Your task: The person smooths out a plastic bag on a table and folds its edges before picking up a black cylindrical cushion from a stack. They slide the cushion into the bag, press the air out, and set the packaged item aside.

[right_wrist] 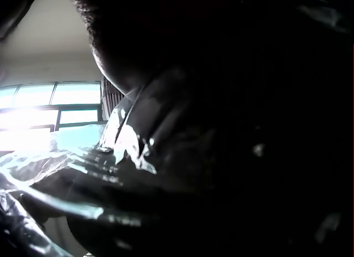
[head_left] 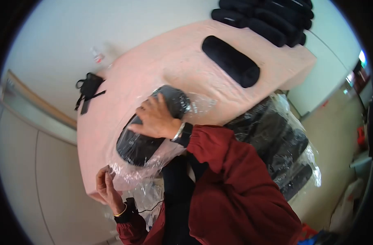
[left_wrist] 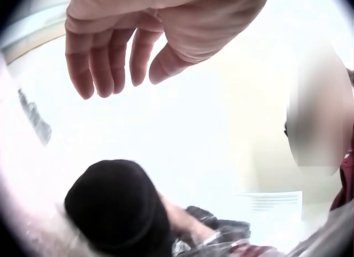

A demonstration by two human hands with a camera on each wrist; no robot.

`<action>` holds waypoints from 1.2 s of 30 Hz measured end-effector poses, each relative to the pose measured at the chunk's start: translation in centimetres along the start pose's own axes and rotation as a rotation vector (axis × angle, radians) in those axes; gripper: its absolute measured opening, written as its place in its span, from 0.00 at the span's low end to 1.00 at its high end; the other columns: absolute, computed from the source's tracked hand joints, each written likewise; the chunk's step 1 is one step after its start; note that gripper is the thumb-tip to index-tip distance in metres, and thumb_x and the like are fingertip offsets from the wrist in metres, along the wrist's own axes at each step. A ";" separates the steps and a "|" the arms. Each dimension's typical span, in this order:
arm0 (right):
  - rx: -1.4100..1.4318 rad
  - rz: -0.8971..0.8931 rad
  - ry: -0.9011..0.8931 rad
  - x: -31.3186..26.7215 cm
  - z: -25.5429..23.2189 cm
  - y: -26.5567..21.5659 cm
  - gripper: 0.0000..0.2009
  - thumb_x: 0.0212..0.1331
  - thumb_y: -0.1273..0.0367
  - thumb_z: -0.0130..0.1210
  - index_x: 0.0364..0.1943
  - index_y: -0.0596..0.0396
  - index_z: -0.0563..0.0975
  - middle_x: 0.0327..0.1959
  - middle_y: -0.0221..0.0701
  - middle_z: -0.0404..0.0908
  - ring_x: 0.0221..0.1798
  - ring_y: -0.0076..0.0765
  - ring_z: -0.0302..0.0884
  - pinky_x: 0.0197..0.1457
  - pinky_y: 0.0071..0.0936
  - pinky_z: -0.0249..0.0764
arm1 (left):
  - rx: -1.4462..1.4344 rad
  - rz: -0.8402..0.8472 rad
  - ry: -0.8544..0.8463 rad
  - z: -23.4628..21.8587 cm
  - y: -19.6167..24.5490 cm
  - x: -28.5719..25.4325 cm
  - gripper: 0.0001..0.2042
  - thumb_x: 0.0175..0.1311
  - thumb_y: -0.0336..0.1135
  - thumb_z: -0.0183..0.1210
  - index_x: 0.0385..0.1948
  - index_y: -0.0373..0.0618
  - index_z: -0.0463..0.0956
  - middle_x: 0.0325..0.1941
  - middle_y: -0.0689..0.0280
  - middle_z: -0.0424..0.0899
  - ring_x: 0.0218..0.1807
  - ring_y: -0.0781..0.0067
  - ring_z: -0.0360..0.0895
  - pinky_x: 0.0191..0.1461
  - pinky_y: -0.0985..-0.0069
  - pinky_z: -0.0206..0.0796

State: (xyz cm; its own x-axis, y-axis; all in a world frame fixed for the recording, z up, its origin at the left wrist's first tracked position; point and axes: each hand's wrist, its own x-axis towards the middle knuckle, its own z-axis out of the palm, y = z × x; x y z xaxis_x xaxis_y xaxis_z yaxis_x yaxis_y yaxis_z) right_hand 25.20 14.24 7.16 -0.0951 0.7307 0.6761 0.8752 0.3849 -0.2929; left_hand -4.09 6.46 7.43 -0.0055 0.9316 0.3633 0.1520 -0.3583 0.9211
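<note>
A black padded roll point(head_left: 137, 145) lies inside a clear plastic bag point(head_left: 133, 173) on a pink surface point(head_left: 174, 69). My right hand point(head_left: 154, 118), in a dark red sleeve with a watch, lies on top of the roll with its fingers curved over it through the plastic. My left hand point(head_left: 107, 185) is at the bag's crumpled near end, its fingertips at the plastic. In the left wrist view the left hand's fingers point(left_wrist: 105, 63) hang loosely curled with nothing between them, above the roll's rounded end point(left_wrist: 116, 210). The right wrist view is dark, showing only shiny plastic point(right_wrist: 83, 163).
Another black roll point(head_left: 230, 60) lies bare on the pink surface, and several more are stacked at its far end point(head_left: 268, 16). A large clear bag of black rolls point(head_left: 284, 143) stands at the right. A black strapped item point(head_left: 88, 87) and a small bottle point(head_left: 97, 55) lie at the left.
</note>
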 end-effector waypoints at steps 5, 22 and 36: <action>-0.107 0.189 -0.177 2.5 0.7 -1.8 0.33 0.61 0.40 0.49 0.45 0.59 0.81 0.49 0.46 0.79 0.62 0.57 0.65 0.67 0.68 0.47 | 0.156 0.420 0.192 1.8 7.7 -2.7 0.15 0.64 0.34 0.61 0.47 0.34 0.77 0.50 0.56 0.81 0.51 0.61 0.78 0.61 0.65 0.67; -0.079 -0.045 -0.409 0.7 -4.8 3.7 0.28 0.63 0.49 0.53 0.58 0.58 0.72 0.60 0.50 0.71 0.70 0.56 0.61 0.69 0.68 0.51 | 0.466 0.694 -0.652 19.1 7.8 -1.0 0.36 0.53 0.34 0.69 0.65 0.32 0.62 0.68 0.45 0.64 0.69 0.40 0.62 0.70 0.53 0.58; 0.036 -0.275 -0.454 -0.4 -4.6 4.8 0.46 0.57 0.39 0.52 0.68 0.67 0.61 0.72 0.59 0.55 0.76 0.65 0.48 0.75 0.64 0.41 | 0.999 0.310 -0.585 8.6 2.3 9.6 0.60 0.33 0.69 0.70 0.68 0.32 0.59 0.68 0.41 0.65 0.70 0.39 0.63 0.72 0.50 0.53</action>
State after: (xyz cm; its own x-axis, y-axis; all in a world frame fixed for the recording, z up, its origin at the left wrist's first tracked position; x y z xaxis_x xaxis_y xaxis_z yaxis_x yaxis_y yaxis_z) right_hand 31.62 13.16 8.59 -0.5211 0.7679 0.3726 0.7734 0.6095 -0.1744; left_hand 4.73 15.08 11.84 0.5777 0.7931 0.1931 0.7694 -0.6081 0.1957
